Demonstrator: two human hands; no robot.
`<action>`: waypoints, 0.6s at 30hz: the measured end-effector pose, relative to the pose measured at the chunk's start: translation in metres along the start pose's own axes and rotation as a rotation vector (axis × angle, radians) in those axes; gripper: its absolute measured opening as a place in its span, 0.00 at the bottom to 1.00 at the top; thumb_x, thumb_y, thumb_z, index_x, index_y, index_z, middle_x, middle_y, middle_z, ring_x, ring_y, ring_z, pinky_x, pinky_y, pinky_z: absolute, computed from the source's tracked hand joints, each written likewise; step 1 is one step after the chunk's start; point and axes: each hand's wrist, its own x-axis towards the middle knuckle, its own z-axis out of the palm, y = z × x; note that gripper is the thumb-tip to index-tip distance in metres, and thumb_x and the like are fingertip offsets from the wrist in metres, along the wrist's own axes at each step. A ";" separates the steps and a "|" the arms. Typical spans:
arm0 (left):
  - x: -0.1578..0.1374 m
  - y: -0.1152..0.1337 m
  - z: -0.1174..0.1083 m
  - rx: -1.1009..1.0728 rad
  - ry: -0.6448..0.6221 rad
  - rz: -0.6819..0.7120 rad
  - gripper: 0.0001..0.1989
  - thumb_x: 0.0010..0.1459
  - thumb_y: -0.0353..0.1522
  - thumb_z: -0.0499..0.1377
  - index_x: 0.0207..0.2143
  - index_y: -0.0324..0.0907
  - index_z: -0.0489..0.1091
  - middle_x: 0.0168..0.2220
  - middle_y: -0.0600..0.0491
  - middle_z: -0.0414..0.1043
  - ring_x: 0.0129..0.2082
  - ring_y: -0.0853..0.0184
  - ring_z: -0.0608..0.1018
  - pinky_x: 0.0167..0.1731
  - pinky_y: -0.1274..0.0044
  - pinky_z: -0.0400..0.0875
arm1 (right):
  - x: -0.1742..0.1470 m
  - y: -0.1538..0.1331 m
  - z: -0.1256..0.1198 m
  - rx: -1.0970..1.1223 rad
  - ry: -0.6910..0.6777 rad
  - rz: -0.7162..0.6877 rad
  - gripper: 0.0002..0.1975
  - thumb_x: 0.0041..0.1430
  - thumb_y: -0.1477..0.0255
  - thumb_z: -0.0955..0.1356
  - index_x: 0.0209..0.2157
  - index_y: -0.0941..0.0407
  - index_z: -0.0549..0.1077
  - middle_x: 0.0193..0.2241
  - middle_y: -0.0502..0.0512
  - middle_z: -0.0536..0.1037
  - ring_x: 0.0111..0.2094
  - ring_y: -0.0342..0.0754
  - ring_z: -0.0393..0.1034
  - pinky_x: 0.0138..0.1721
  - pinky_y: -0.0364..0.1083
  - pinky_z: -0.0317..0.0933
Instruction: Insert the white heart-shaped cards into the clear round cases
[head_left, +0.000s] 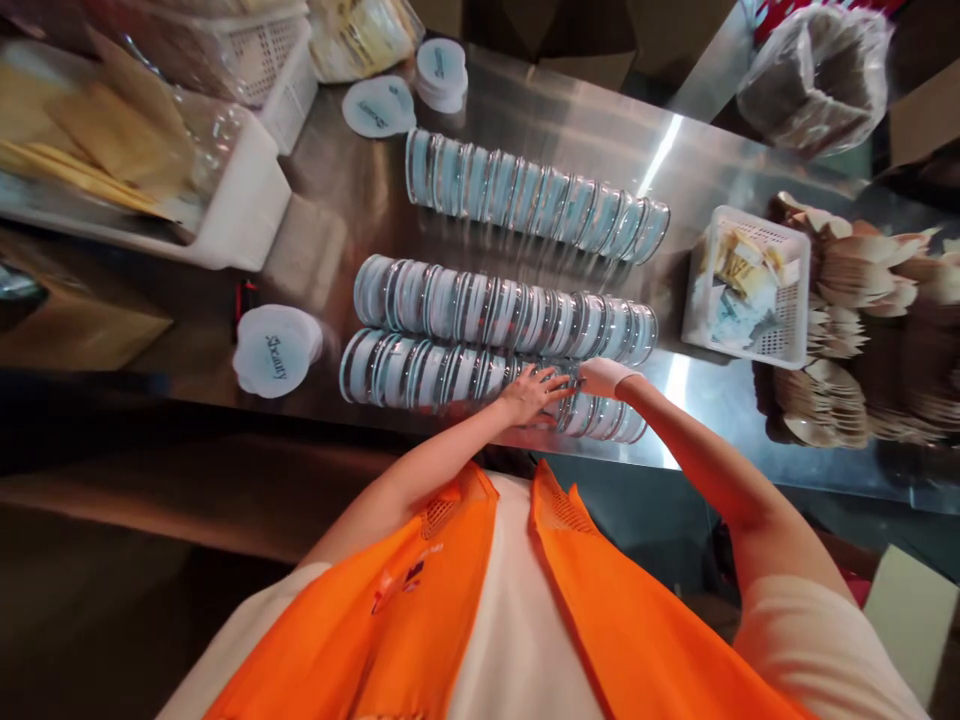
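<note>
Three rows of round clear pieces stand on edge on the metal table, pale blue and white between their rims; I cannot tell whether they are lids or shallow tubs. My left hand rests on the front row, fingers spread and pointing right. Just right of it, my right hand wears a white covering and reaches over the same row. Its fingers look drawn together near the left fingertips; what they hold, if anything, is hidden. The middle row lies close behind, and the back row farther off.
Stacks of pale printed discs lie at the left and at the back. A white basket of small packets stands at the right, beside stacked wooden-looking spoons. A white bin holds brown packets. A bag-lined container is behind.
</note>
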 end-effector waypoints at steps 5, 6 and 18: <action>0.002 0.001 -0.003 0.003 -0.035 -0.034 0.37 0.62 0.49 0.60 0.71 0.51 0.57 0.72 0.49 0.56 0.70 0.50 0.60 0.66 0.54 0.52 | -0.008 -0.008 0.005 -0.046 0.122 -0.037 0.17 0.66 0.73 0.64 0.51 0.60 0.79 0.47 0.69 0.81 0.46 0.59 0.78 0.41 0.48 0.66; 0.002 0.001 -0.004 -0.001 -0.041 -0.046 0.37 0.62 0.49 0.60 0.71 0.50 0.57 0.72 0.49 0.56 0.70 0.50 0.60 0.66 0.54 0.52 | -0.014 -0.011 0.014 -0.051 0.174 -0.063 0.17 0.66 0.74 0.63 0.51 0.60 0.79 0.47 0.69 0.80 0.45 0.58 0.78 0.41 0.48 0.66; 0.017 -0.015 -0.009 -0.035 0.002 -0.108 0.22 0.72 0.36 0.47 0.62 0.44 0.70 0.63 0.46 0.70 0.63 0.60 0.70 0.65 0.66 0.61 | -0.026 -0.112 0.194 0.208 0.275 0.032 0.23 0.71 0.77 0.55 0.60 0.60 0.71 0.52 0.70 0.76 0.44 0.53 0.74 0.37 0.46 0.64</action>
